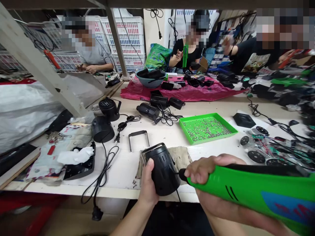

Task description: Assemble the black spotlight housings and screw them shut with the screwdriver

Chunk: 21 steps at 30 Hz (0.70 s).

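Head view: the left hand (pixel 147 185) and right hand (pixel 209 167) are both at the near edge of the desk (pixel 167 137). The left hand's grip is closed around a black lamp housing (pixel 163 170), which is tilted and held just above a worn cloth (pixel 178 157). The right hand's grip is clenched around the body of a green power screwdriver (pixel 251 188), whose black nose touches the side of the housing. The bit is hidden at that contact, and the fingers of the left hand cover part of the housing.

Five more black lamp housings (pixel 147 111) sit beyond: two to the left, one of them with a perforated face, and three in a group further on. Also on the desk are one metal U-shaped bracket (pixel 138 139), one green tray (pixel 208 127) full of small screws, and one black hexagonal piece (pixel 244 120). About four round black discs (pixel 256 156) lie among tangled wires on the right, where the pile is too jumbled to count. A pink plastic sheet (pixel 182 93) carries more black parts, and a blue basket (pixel 150 80) holds others.

Three co-workers (pixel 91 55) sit across the desk, their faces blurred. The far-right one is cut off by the frame.
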Each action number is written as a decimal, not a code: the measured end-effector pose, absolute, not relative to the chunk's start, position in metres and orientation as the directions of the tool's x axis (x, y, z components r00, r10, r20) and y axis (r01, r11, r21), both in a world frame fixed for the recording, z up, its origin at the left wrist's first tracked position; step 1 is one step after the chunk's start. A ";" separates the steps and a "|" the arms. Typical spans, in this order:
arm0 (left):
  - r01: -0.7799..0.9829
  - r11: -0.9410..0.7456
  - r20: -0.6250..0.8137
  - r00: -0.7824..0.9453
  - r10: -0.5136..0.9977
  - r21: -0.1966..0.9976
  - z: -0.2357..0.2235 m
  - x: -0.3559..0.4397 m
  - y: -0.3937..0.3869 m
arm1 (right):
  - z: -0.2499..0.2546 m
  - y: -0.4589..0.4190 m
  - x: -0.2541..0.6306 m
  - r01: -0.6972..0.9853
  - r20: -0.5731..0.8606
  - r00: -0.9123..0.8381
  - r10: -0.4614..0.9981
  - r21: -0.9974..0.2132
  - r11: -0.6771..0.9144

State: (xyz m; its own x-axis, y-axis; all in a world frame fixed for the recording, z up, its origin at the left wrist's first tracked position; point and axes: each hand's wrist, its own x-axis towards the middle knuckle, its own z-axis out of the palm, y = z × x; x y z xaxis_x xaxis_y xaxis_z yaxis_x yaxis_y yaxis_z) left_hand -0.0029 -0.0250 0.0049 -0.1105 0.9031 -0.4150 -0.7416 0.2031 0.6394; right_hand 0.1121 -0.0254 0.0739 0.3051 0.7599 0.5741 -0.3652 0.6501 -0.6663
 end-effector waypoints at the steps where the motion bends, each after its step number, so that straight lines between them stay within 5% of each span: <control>1: -0.749 0.231 -0.429 -0.079 0.900 0.621 0.005 -0.004 -0.025 | 0.075 -0.027 0.114 -0.369 0.571 0.310 0.760 -0.665 0.650; 6: -0.789 0.292 -0.467 0.008 0.884 0.541 0.007 -0.007 -0.026 | 0.083 -0.033 0.124 -0.372 0.547 0.341 0.764 -0.668 0.645; 16: -0.749 0.283 -0.455 -0.027 0.890 0.599 0.005 -0.006 -0.022 | 0.092 -0.035 0.129 -0.393 0.554 0.322 0.768 -0.659 0.641; 21: -0.735 0.251 -0.478 -0.111 0.871 0.629 0.001 0.003 -0.019 | 0.103 -0.044 0.137 -0.393 0.543 0.069 0.837 -0.757 0.523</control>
State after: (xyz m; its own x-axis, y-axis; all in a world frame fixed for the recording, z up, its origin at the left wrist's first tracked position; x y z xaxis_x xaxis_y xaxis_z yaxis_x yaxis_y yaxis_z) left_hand 0.0032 -0.0188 0.0012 -0.1114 0.8713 -0.4779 -0.7354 0.2511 0.6294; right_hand 0.1370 -0.0444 0.1034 0.0689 0.8372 0.5426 -0.3926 0.5228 -0.7567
